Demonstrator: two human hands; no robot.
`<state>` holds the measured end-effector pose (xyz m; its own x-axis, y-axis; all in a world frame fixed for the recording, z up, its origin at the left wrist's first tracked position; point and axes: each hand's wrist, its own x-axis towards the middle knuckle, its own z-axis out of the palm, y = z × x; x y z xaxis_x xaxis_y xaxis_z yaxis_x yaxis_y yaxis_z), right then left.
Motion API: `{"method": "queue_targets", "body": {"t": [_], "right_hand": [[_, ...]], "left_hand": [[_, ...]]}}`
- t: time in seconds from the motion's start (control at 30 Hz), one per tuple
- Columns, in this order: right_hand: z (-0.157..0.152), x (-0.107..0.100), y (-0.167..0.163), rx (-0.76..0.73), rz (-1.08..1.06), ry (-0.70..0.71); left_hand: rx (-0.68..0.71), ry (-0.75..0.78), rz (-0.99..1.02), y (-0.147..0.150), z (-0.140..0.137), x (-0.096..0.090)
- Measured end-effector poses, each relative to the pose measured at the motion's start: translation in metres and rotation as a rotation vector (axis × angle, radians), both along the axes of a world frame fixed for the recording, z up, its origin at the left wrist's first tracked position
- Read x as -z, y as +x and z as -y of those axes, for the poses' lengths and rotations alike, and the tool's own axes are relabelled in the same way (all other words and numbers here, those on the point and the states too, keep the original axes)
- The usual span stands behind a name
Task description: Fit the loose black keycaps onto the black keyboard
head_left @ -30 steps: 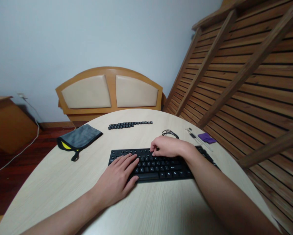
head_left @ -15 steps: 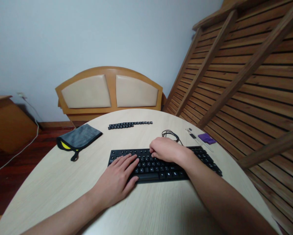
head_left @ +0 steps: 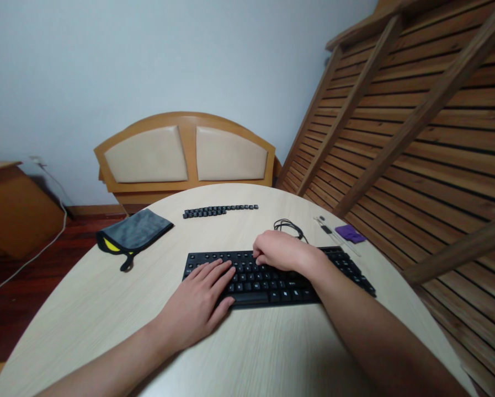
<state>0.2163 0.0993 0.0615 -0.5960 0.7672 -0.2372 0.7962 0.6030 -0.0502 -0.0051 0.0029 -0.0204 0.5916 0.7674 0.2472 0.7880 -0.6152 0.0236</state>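
Note:
A black keyboard (head_left: 250,298) lies crosswise before me on the table, some of its keys covered by my hands. Over its left part my left hand (head_left: 206,298) rests flat, fingers stretched across the keys and thumb by the space bar. My right hand (head_left: 281,251) is closed above the upper middle keys, fingers curled under and pressed together at the tips. Whatever the right fingers may hold is hidden. Beyond the keyboard, loose black keycaps (head_left: 206,212) stand lined up in rows.
On the pale round table (head_left: 106,314), a grey cloth (head_left: 137,231) with yellow lining lies left. A coiled black cable (head_left: 291,225) sits behind the keyboard. Thin tools (head_left: 325,228) and a purple cloth (head_left: 350,234) are at the right, near slatted wood (head_left: 437,165).

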Motion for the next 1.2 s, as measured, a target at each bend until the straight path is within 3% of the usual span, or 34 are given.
{"method": "queue_targets", "body": {"t": [0.1,0.4,0.63,0.77,1.0,1.2], "right_hand": [[-0.008,0.003,0.005,-0.002,-0.055,-0.088],[-0.013,0.005,0.009,-0.046,-0.077,-0.097],[-0.021,0.002,0.020,0.004,-0.156,-0.257],[-0.021,0.001,0.020,0.014,-0.141,-0.233],[-0.020,0.002,0.020,0.016,-0.086,-0.160],[-0.017,-0.001,0.018,0.016,-0.067,-0.145]], "left_hand": [[0.000,-0.005,0.006,0.000,0.000,0.000],[-0.007,-0.033,0.055,0.000,-0.001,0.000],[-0.051,-0.131,0.163,0.002,-0.012,-0.015],[-0.093,-0.109,0.176,-0.002,-0.048,-0.021],[-0.126,0.062,-0.070,-0.014,-0.147,-0.011],[-0.183,0.067,-0.089,-0.010,-0.186,0.000]]}}
